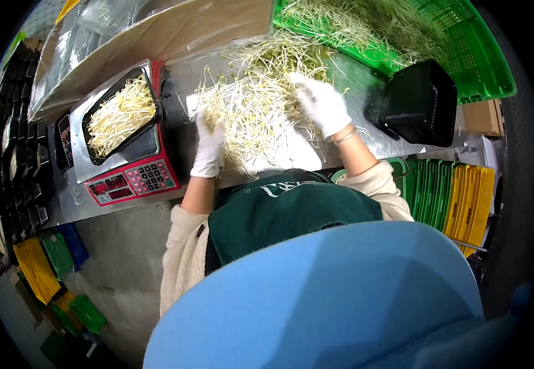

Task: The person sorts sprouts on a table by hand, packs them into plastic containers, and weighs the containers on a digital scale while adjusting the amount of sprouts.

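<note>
A loose heap of bean sprouts [251, 123] is spread over the metal worktop. At its left edge my left hand [209, 144], in a white glove, is curled around a small clump of sprouts, which partly hides the fingers. My right hand [321, 106], also gloved in white, lies on the heap's right side with its fingers stretched toward the middle. Left of my left hand, a black tray [118, 150] filled with sprouts sits tilted on a red-framed digital scale [132, 181]. The digits on its display are too small to read.
A green crate [473, 52] of sprouts stands at the back right, with black trays [424, 104] below it. Many black trays [24, 147] are stacked at far left. A cardboard box with plastic [174, 31] borders the back. Green and yellow crates [467, 203] stand at right.
</note>
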`<state>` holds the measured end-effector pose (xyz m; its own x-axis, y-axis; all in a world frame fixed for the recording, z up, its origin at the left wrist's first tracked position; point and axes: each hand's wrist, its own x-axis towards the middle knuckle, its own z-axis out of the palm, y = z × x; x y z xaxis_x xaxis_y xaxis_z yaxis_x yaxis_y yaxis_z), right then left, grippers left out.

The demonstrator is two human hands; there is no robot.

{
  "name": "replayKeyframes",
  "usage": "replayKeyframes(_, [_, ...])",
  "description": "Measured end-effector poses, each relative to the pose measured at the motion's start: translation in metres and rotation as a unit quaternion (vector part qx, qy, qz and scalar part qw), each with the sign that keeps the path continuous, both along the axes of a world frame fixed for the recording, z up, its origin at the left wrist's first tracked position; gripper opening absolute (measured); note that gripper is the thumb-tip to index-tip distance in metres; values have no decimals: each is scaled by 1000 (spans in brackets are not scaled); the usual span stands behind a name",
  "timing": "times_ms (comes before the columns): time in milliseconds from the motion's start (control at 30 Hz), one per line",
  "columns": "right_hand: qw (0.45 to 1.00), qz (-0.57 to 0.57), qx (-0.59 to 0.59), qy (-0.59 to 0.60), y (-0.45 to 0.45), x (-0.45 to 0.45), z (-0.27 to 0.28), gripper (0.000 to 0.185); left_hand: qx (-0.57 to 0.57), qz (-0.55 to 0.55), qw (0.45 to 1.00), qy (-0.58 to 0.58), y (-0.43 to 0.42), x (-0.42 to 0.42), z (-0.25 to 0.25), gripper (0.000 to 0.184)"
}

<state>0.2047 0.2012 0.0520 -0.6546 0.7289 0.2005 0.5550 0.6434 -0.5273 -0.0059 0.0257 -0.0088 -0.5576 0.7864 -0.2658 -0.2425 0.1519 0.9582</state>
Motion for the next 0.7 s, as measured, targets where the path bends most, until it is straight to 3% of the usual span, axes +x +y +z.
replayKeyframes(33, [998,-51,-22,-42,13,14,7,40,-1,-30,981,194,11,5,-1,82])
replayKeyframes(67, [978,-101,-29,-179,15,19,9,61,-1,-59,923,379,22,13,-2,86])
replayKeyframes(100, [977,-88,10,-192,9,23,-4,73,1,-62,924,378,31,28,12,86])
replayKeyframes(167, [977,-64,26,-202,-5,18,-22,93,-164,-109,845,497,46,46,40,75])
replayKeyframes(200, [977,-55,56,-198,-4,17,-22,80,-217,-125,809,532,50,49,44,72])
replayKeyframes(267, [965,-82,-38,-247,27,17,-20,52,-107,-84,866,482,53,32,12,69])
replayKeyframes(300, [983,-98,-57,-148,38,26,-22,30,-5,-43,890,454,55,13,-17,66])
replayKeyframes(333, [984,-91,-141,-61,46,38,-19,34,46,-31,932,357,53,3,-10,64])
replayKeyframes(367, [974,-71,-202,69,51,44,-21,36,68,-33,981,181,47,-7,-4,63])
replayKeyframes(400, [944,-48,-261,196,54,47,-23,39,86,-33,996,-4,39,-10,20,62])
replayKeyframes(433, [936,-61,-289,192,38,38,12,50,96,-25,995,-18,34,-12,33,62])
replayKeyframes(533, [947,-49,-281,151,-6,5,23,57,115,-21,992,-52,23,-14,36,61])
replayKeyframes(567, [956,10,-277,100,-7,2,16,58,69,-22,997,-33,17,-20,23,57])
replayKeyframes(633, [955,80,-277,70,-6,0,2,56,0,18,1000,-5,6,-21,18,49])
replayKeyframes(700, [943,-17,-314,105,12,20,-9,42,-6,15,1000,11,-13,-26,17,49])
